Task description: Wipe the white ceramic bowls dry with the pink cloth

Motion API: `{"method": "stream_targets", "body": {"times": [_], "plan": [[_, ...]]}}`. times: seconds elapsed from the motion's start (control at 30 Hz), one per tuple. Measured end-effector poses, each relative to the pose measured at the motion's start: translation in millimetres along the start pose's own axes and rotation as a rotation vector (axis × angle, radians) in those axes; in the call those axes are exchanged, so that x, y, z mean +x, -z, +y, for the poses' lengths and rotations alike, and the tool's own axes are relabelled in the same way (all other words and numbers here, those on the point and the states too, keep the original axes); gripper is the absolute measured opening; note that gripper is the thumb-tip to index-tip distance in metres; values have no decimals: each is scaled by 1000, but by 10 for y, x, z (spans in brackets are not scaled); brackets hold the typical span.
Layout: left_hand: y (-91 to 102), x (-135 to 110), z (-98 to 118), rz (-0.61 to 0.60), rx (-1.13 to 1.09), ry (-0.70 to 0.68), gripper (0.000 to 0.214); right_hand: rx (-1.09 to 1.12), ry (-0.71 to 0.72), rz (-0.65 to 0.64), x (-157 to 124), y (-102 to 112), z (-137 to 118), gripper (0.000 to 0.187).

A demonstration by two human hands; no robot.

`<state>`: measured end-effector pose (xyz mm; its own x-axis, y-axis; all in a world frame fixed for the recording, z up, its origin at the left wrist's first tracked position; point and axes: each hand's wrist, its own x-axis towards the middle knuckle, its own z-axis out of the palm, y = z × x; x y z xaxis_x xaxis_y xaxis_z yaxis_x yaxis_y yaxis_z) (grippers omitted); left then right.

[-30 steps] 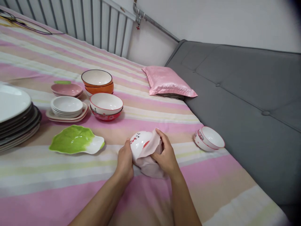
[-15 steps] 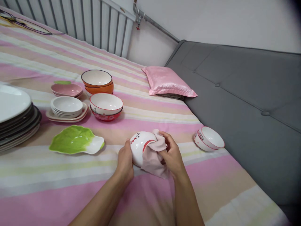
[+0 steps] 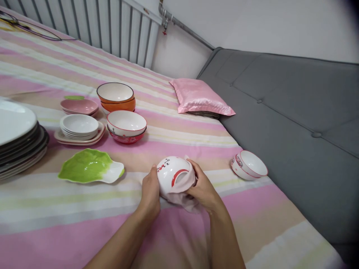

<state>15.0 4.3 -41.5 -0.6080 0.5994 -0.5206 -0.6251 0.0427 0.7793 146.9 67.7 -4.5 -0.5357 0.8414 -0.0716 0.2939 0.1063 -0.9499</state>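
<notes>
A white bowl with red trim and small markings (image 3: 170, 173) is held upside down just above the striped bedsheet (image 3: 84, 220). My left hand (image 3: 150, 191) grips its left side, fingers closed round the rim. My right hand (image 3: 202, 187) is closed on a pale pink cloth (image 3: 183, 191) pressed against the bowl's right and lower side. The cloth bunches beneath the bowl and hides its rim there.
Two nested white bowls with red rims (image 3: 249, 165) lie tilted to the right. A green leaf-shaped dish (image 3: 89, 166), stacked bowls (image 3: 126, 126), orange bowls (image 3: 116, 95), small white dishes (image 3: 79, 126) and a plate stack (image 3: 19, 138) sit left. A pink pillow (image 3: 199, 98) lies beyond, beside a grey headboard (image 3: 294, 112).
The right hand slid the cloth down and round the bowl's lower right side, uncovering more of the bowl's base and red foot ring. The left hand kept its grip.
</notes>
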Motion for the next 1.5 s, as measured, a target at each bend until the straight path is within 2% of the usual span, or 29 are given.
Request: {"method": "stream_targets", "body": {"times": [0.17,0.4,0.53,0.67,0.73,0.83,1.07,1.23,1.37,1.5], "plan": [[4,4,-4,-11,17,-20,44,-27,3,78,20,-76,-1,90],[-12,-27,23,-1,-2,15,43,49,77,48,22,-97,-45,67],[-36,-72,38,34,-8,-3,43,45,40,6,-21,-99,-38,88],[-43,-84,25,39,-39,-14,41,-77,65,5,-62,-107,-38,103],[-39,-67,5,-2,-64,-28,41,-133,82,4,-64,-116,-47,103],[-30,-41,-23,-98,-96,-74,42,-161,109,-4,-42,-122,-49,92],[-45,-122,37,-295,-104,-136,45,-8,198,-1,28,-89,26,79],[-61,-174,52,-428,-120,-133,50,57,181,27,42,-52,89,68],[-59,-192,39,-474,-70,-184,48,49,164,49,59,-27,101,62],[-61,-221,42,-440,38,-238,41,62,164,87,82,-20,89,55]]}}
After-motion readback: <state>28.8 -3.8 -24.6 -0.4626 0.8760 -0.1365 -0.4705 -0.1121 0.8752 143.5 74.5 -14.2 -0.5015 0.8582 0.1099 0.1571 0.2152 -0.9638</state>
